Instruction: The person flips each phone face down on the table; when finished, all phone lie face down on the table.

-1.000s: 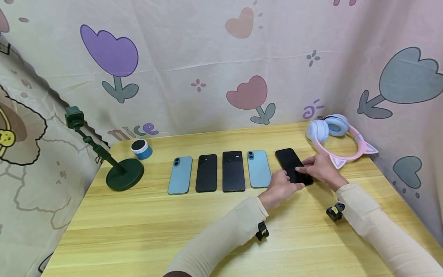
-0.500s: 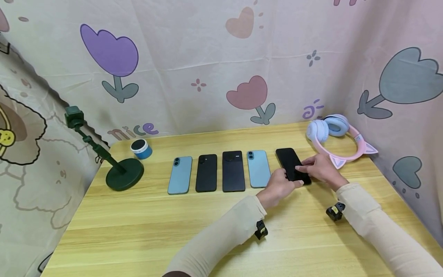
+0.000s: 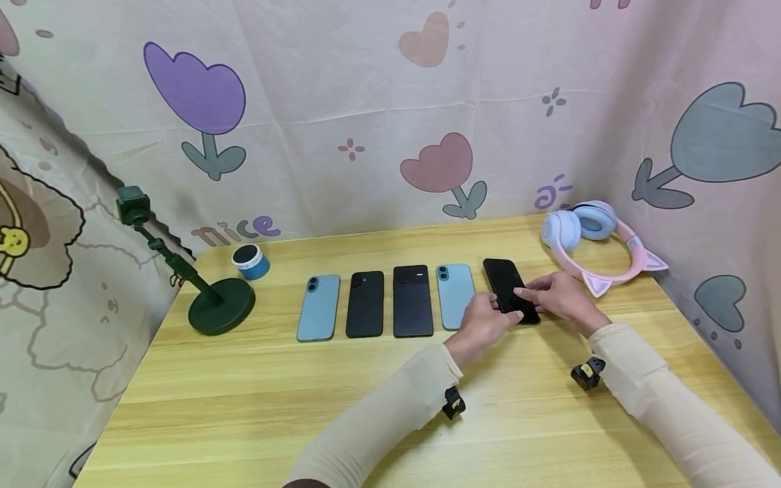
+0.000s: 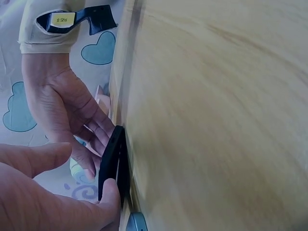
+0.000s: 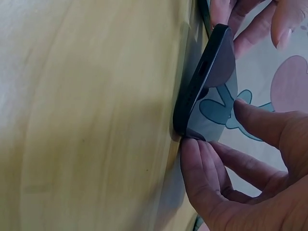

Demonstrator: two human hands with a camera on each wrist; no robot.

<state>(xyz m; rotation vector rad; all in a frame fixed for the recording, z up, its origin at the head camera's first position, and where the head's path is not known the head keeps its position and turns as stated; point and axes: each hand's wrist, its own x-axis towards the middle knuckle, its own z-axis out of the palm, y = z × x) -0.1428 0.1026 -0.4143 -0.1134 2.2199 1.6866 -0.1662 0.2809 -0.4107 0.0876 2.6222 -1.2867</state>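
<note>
A black smartphone lies face up and slanted at the right end of a row of phones. My right hand holds its right edge; in the right wrist view the thumb lies on the glossy screen and the curled fingers are at the side. My left hand touches the opposite edge with its fingers. Its thumb stands apart from the smartphone in the left wrist view. Left of it lie a light blue phone, a black phone, another black phone and another light blue phone, camera sides up.
Pink and blue cat-ear headphones rest at the back right, close to my right hand. At the left stand a dark green stand and a small blue-and-white round device. A patterned cloth hangs behind the wooden table.
The smartphone has shifted left, its near end most, so it slants less and sits closer to the light blue phone. Both hands have moved left with it.
</note>
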